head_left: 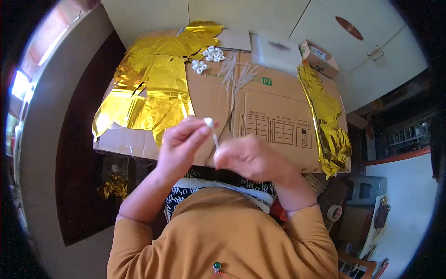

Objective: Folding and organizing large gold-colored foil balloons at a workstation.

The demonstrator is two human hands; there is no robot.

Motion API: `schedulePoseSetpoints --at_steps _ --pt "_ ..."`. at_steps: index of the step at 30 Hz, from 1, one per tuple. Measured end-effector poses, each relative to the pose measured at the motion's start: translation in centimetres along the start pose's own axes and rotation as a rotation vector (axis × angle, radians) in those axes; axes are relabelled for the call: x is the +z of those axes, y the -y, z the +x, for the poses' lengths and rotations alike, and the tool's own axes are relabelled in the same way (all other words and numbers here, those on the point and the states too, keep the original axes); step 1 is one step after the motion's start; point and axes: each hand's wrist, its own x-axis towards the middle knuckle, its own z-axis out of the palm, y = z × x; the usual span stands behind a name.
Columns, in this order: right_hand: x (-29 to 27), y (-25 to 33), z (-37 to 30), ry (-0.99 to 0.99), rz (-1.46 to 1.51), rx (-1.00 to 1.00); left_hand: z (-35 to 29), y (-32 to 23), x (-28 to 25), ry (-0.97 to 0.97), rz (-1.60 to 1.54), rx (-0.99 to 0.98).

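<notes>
My left hand [180, 142] is closed, pinching a small white roll-like piece [209, 122] between thumb and forefinger. From that piece a thin whitish strip [215, 140] runs down to the fingertips of my right hand [246, 157], which are curled together on its lower end. Motion blurs the right hand somewhat. Both hands are above the front edge of a cardboard-covered table [204, 100]. Farther back lie two small heaps of white ring-like pieces [214, 54]. Beside them, several narrow translucent strips [239, 74] are spread on the cardboard.
Shiny gold foil sheets [162, 93] cover the table's left side. More crumpled gold foil [325, 116] lies along the right edge. At the back are a clear plastic sheet [274, 52] and a small open carton [319, 60]. A blue stool [367, 191] stands at right.
</notes>
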Motion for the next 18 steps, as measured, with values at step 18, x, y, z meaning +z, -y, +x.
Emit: schedulePoseSetpoints --at_steps 18 --pt "1.8 -3.1 0.0 -0.168 -0.016 0.080 -0.4 0.4 1.1 -0.010 -0.180 -0.004"
